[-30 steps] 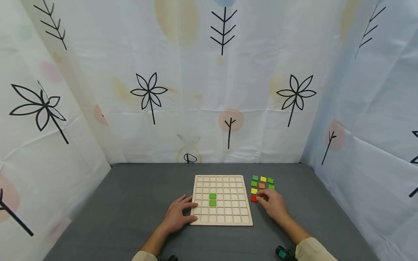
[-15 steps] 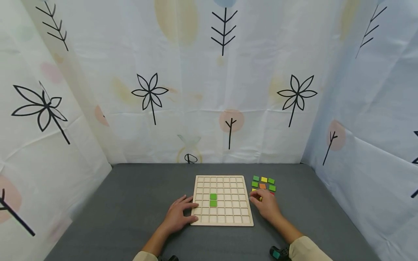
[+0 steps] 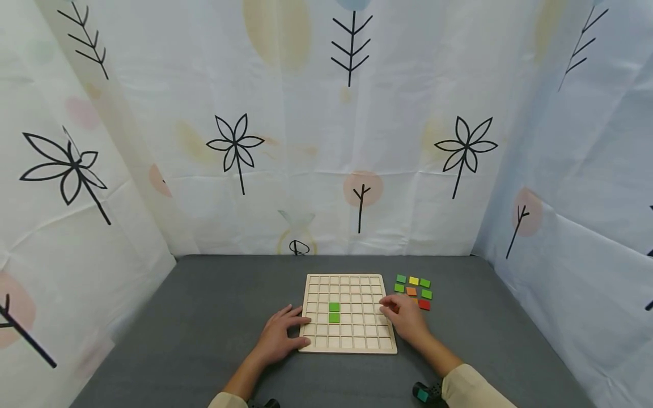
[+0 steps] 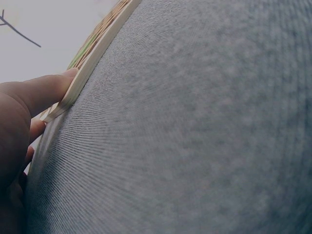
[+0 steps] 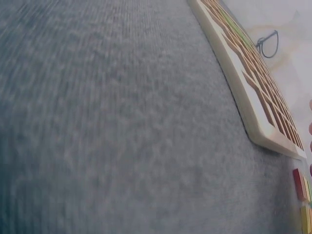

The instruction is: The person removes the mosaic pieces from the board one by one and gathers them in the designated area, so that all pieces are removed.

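A pale wooden grid board (image 3: pixel 352 351) lies on the table. Two green square tiles (image 3: pixel 334 312) sit in its cells, one above the other. My left hand (image 3: pixel 275 338) rests at the board's left edge, its thumb (image 4: pixel 51 87) touching the rim in the left wrist view. My right hand (image 3: pixel 410 321) hovers at the board's right edge with bent fingers, thumb and index tip close together. Whether a tile is between them is hidden. Several coloured tiles lie right of the board, among them an orange tile (image 3: pixel 411 291) and a red tile (image 3: pixel 424 305); the hand covers some.
In the right wrist view, another red tile (image 5: pixel 300 185) lies just past the board's corner, with a yellow tile (image 5: pixel 305 219) beside it. Printed white cloth (image 3: pixel 316 192) encloses the grey table (image 3: pixel 229 294) at the back and sides.
My right hand has moved left from the tiles to the board's right edge, uncovering the red tile on the right. The left hand stays in place on the board.
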Action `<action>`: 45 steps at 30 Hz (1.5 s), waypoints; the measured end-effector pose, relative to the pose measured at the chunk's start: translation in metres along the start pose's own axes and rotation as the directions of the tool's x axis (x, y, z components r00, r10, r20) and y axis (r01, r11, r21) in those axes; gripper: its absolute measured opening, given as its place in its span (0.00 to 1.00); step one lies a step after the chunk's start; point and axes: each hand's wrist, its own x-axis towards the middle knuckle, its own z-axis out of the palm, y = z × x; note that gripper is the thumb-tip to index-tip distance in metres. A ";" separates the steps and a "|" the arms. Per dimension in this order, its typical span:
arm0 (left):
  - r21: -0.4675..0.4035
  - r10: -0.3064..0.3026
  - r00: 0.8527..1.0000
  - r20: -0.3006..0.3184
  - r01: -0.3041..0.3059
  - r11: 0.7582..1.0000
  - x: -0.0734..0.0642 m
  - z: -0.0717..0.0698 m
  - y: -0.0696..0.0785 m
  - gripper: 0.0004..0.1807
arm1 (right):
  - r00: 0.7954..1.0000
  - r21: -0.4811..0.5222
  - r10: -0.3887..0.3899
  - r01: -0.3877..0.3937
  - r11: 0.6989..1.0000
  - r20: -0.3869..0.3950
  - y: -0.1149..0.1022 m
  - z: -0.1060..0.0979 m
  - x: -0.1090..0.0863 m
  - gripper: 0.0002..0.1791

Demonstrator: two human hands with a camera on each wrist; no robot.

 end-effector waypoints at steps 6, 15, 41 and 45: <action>0.004 -0.006 1.000 0.007 0.006 1.000 0.000 -0.001 -0.001 0.25 | 0.999 0.039 -0.009 0.007 0.999 0.044 -0.007 0.005 0.007 0.05; 0.004 0.008 1.000 -0.001 -0.008 1.000 -0.001 -0.002 -0.001 0.25 | 0.995 0.059 -0.034 0.029 0.998 0.092 -0.012 0.020 0.016 0.06; 0.011 0.006 1.000 -0.004 -0.006 1.000 0.000 0.000 0.001 0.25 | 0.977 0.108 -0.135 0.118 0.987 0.164 -0.032 0.059 0.032 0.06; 0.010 0.002 1.000 -0.005 -0.002 1.000 0.000 0.001 0.001 0.25 | 0.974 0.079 -0.164 0.154 0.985 0.153 -0.032 0.066 0.032 0.06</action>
